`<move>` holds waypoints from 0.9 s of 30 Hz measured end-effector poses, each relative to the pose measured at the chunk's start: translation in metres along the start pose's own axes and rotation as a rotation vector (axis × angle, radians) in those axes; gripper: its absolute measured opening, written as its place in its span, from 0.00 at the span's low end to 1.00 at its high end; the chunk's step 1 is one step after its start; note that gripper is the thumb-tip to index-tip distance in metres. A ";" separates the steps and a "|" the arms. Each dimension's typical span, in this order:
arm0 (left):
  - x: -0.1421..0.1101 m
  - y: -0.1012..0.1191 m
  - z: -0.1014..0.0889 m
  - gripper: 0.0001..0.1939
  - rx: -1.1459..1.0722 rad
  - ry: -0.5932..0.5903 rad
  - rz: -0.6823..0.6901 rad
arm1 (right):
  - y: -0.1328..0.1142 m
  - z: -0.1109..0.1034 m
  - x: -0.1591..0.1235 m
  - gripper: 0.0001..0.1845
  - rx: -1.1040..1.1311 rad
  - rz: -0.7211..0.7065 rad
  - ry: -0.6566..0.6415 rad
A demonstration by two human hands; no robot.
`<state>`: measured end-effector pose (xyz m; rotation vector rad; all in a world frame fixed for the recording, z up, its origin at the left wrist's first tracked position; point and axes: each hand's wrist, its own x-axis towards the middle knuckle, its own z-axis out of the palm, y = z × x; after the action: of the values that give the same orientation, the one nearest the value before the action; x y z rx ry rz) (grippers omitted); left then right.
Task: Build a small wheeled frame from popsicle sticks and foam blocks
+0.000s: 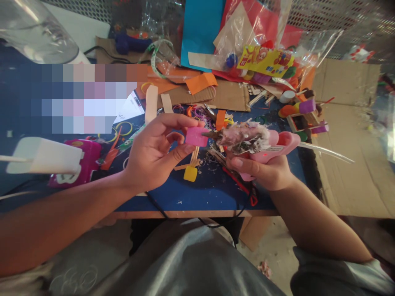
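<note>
My left hand [156,150] pinches a small pink square block [196,136] between thumb and fingers, above the blue table [197,193]. My right hand [262,170] is wrapped round the grip of a pink glue gun [271,146] crusted with paper scraps and dried glue. The gun's nozzle points left and sits right at the edge of the pink block. A glue stick [327,151] sticks out of the gun's back to the right. Under the hands lies a small yellow block on a wooden stick [190,172].
The table is strewn with craft litter: popsicle sticks [151,102], orange paper [200,82], cardboard [222,96], blue and red sheets [200,28], a toy packet [265,59], coloured caps [304,107]. A pink case [88,158] and white box [46,156] lie left. Cardboard [348,135] covers the floor right.
</note>
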<state>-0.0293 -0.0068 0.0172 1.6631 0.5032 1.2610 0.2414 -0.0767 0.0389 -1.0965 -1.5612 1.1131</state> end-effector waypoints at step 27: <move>0.001 0.000 0.000 0.19 -0.076 0.004 0.048 | -0.007 -0.003 0.002 0.11 -0.024 -0.045 -0.034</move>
<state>-0.0292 -0.0057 0.0175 1.6181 0.4147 1.3032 0.2431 -0.0754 0.0466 -1.0586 -1.6220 1.0907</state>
